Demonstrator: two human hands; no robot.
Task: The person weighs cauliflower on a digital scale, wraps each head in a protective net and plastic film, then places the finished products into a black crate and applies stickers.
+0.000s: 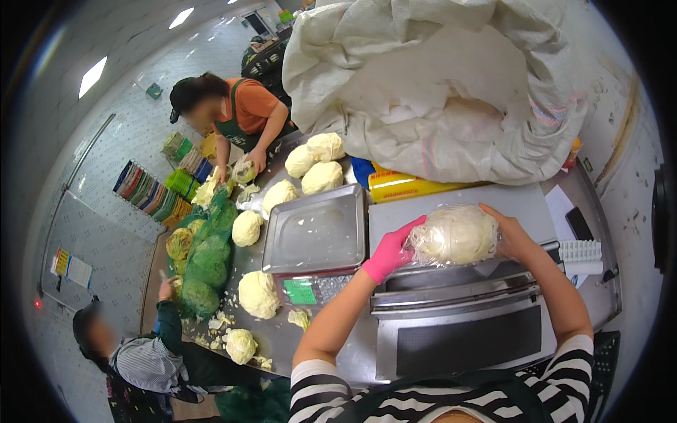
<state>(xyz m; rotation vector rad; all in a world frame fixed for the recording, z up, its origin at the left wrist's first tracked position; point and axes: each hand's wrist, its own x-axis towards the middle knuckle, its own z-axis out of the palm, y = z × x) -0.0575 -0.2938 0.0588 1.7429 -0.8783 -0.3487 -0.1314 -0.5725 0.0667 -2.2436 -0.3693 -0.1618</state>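
Note:
A cabbage head (pixel 456 235) in clear plastic film and a white foam net is held between my two hands. My left hand (pixel 394 253), in a pink glove, grips its left end. At the other end, the fingers of my bare right hand (pixel 509 235) press against the film. Both hands are above a metal film-wrapping machine (pixel 391 312) with a dark heating plate (pixel 468 343) on its near side. Left of the machine is a weighing scale (pixel 299 291) with a metal tray (pixel 314 232) holding only small scraps.
A yellow film roll (pixel 418 185) lies behind the machine, below a large woven sack (pixel 492 153) of white netting. Several unwrapped cabbages (pixel 259 295) and a green net bag (pixel 203 264) lie leftward. Two co-workers (pixel 254 106) stand around the table. A phone (pixel 579 223) lies at right.

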